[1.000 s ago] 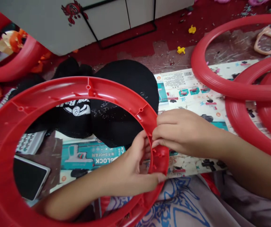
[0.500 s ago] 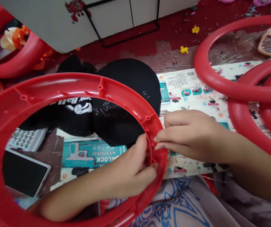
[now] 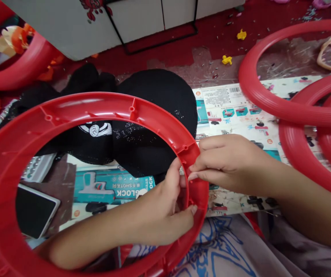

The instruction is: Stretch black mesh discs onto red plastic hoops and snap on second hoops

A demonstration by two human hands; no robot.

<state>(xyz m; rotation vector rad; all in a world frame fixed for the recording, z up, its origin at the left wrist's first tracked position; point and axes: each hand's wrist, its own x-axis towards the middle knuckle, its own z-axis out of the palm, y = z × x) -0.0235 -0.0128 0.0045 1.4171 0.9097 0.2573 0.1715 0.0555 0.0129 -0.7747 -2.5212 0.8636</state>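
Note:
A large red plastic ring (image 3: 96, 105), hollow side up with small screw posts, lies tilted across my lap. My left hand (image 3: 165, 211) reaches through its opening and grips the ring's right inner rim, thumb up and fingers curled over the edge. From outside, my right hand (image 3: 225, 163) pinches the same stretch of rim, fingertips pressed together on the plastic. Whether anything small sits between those fingertips is hidden.
More red rings (image 3: 271, 104) are stacked at the right on a printed toy-box sheet (image 3: 225, 111). Black mesh fabric (image 3: 156, 96) lies behind the ring. A dark tablet (image 3: 35, 209) and a calculator (image 3: 37, 167) show through the opening. Another red ring (image 3: 18, 73) sits far left; yellow bits (image 3: 227, 59) dot the red floor.
The ring has turned clockwise in my hands, its screw posts sliding to the right. Both hands have stayed on the right rim, shifting their grip slightly.

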